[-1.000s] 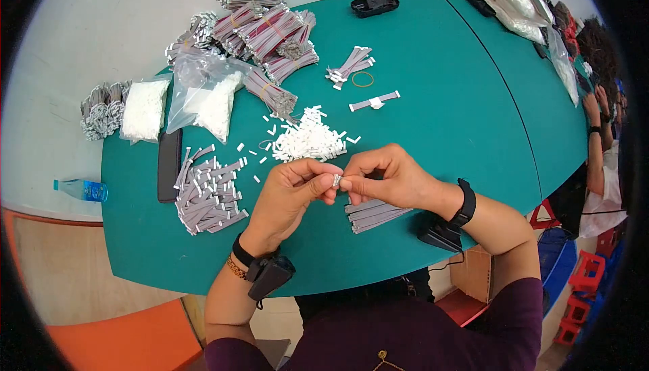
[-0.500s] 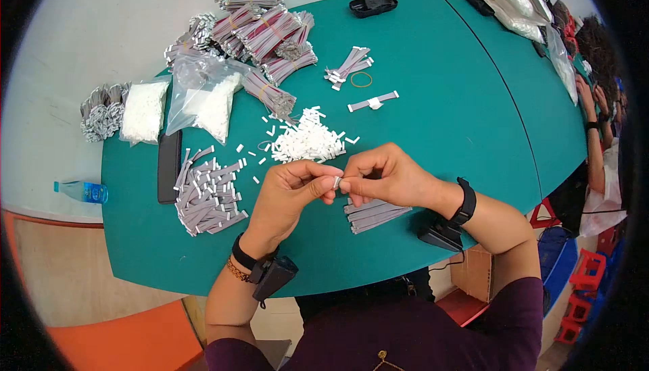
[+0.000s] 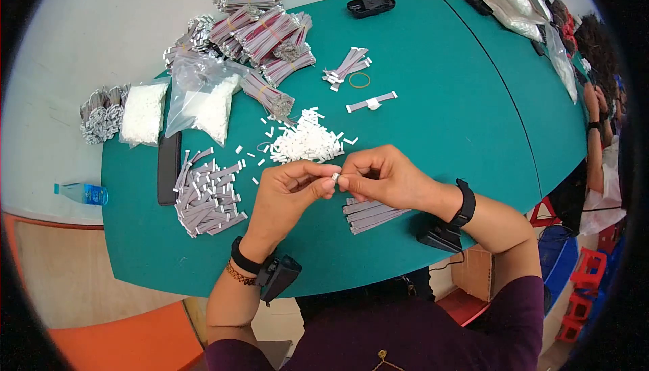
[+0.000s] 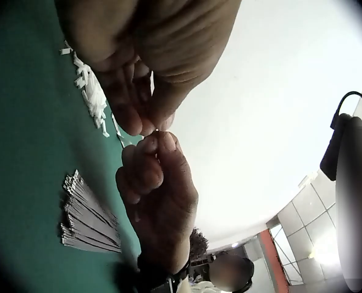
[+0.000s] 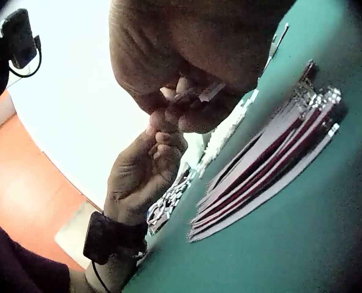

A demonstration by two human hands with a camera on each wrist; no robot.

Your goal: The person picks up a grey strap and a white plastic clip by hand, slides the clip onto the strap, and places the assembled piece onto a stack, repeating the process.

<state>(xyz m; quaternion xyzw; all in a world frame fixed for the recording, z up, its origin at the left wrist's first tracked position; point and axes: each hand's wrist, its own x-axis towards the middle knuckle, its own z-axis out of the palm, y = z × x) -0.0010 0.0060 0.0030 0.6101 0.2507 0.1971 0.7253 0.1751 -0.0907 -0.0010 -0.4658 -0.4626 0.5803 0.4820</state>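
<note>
A small white connector piece (image 3: 335, 177) is pinched between the fingertips of both hands, which meet above the green table. My left hand (image 3: 282, 192) grips it from the left with thumb and index finger, and my right hand (image 3: 389, 176) does so from the right. Part of a grey cable with a pale end (image 5: 211, 93) shows under the right hand in the right wrist view. Beyond the hands lies a heap of loose white connectors (image 3: 307, 138). Flat grey cables (image 3: 372, 215) lie beside the right forearm. The fingers hide most of the held piece.
Short cables with white ends (image 3: 209, 195) are piled at left, near a black case (image 3: 169, 168). Bags of white connectors (image 3: 144, 112) and bundled cables (image 3: 267, 33) stand behind. A bottle (image 3: 81, 193) is at the left edge. Another person's arms (image 3: 595, 148) show at far right.
Both hands stay together at nearly the same spot, with the left wrist turned slightly. The pinched piece has shifted a little between the fingertips.
</note>
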